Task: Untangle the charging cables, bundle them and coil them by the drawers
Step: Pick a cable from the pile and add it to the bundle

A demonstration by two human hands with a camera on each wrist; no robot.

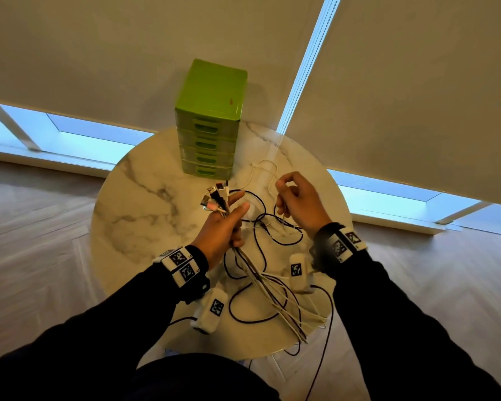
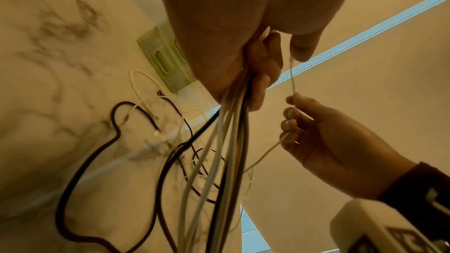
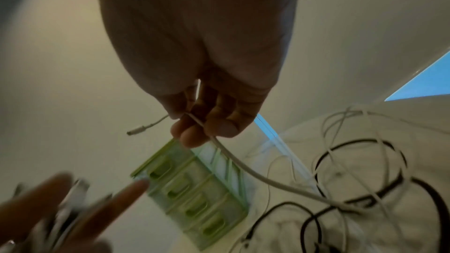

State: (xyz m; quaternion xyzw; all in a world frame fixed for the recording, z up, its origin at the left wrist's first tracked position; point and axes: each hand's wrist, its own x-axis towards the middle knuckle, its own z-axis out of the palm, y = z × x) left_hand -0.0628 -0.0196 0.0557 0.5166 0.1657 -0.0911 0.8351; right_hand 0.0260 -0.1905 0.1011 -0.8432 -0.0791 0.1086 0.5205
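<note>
My left hand [image 1: 229, 224] grips a bundle of charging cables [image 1: 252, 264] above the round marble table [image 1: 145, 204], their plugs [image 1: 214, 196] fanned out above the fist; the index finger and thumb stick out. In the left wrist view the bundle [image 2: 228, 141] hangs down from the fist. My right hand [image 1: 295, 198] pinches a thin white cable [image 3: 243, 166] near its plug end [image 3: 136, 131], held up to the right of the bundle. Loose black cables [image 1: 261, 227] and white cables [image 1: 263, 169] lie tangled on the table. The green drawer unit [image 1: 211, 120] stands at the far edge.
White roller blinds [image 1: 417, 96] hang behind the table, with window strips below them. Cable ends trail over the table's near edge [image 1: 301, 337] toward the wooden floor [image 1: 41, 241]. Tagged wrist cameras [image 1: 211, 308] hang under both wrists.
</note>
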